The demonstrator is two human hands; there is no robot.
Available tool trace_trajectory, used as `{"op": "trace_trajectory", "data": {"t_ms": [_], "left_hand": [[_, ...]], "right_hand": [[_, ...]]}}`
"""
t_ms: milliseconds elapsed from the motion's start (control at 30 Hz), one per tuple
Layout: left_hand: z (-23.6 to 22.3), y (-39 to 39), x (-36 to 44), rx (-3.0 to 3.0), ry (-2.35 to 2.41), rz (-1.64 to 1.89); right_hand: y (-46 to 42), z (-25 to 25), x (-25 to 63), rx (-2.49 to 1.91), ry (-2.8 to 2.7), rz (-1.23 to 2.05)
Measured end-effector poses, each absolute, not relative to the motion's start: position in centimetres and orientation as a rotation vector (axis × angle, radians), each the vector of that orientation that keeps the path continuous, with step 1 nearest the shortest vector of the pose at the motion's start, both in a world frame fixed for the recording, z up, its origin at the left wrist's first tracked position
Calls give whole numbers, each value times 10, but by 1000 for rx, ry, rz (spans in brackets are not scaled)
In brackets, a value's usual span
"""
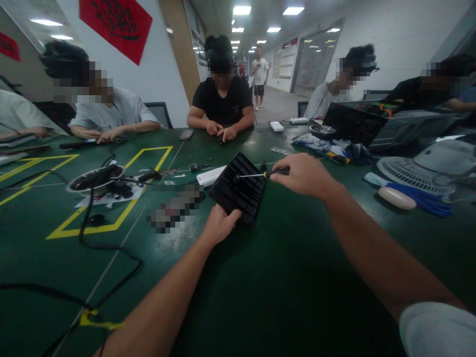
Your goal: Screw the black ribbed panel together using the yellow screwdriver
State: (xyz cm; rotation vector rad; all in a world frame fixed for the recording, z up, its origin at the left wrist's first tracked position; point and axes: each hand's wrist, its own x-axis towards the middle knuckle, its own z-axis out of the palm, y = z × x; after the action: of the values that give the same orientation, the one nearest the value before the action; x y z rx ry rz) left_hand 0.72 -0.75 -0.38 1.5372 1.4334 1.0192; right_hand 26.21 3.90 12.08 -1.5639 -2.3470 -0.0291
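My left hand (223, 223) grips the near edge of a black ribbed plastic panel (251, 191), thumb over its top face. The panel is tilted up off the green table. In my right hand (301, 173) is a screwdriver (256, 175) with a black and yellow handle, fingers wrapped round it. Its shaft points left, and the tip meets a raised part near the panel's middle. Whether a screw sits under the tip is too small to tell. A white, flat, long object (211, 177) lies just behind the panel's left side.
A round dish (97, 177) with dark parts and black cables (89, 213) lies at left. To the right are a fan (412, 173), a pale oval object (396, 198), blue gloves (427, 198) and a metal bowl (323, 131). Several people sit round the table (297, 277).
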Motion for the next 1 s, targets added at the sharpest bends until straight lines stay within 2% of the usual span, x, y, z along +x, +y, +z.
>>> {"op": "trace_trajectory", "data": {"t_ms": [233,500,733,1000], "left_hand": [[-7,-7,5,1538,1423,1011],[-8,-7,6,1581,1399,1024],[-4,-8,7,1501,1388,1031],[-3,-8,6,1503,1390,1018]], "right_hand": [[42,117,256,-1626,-2423,25],[36,128,264,-1489,-2350,133],[35,136,278,-1561,-2277,-2],[36,137,278,-1542,-2295,22]]}}
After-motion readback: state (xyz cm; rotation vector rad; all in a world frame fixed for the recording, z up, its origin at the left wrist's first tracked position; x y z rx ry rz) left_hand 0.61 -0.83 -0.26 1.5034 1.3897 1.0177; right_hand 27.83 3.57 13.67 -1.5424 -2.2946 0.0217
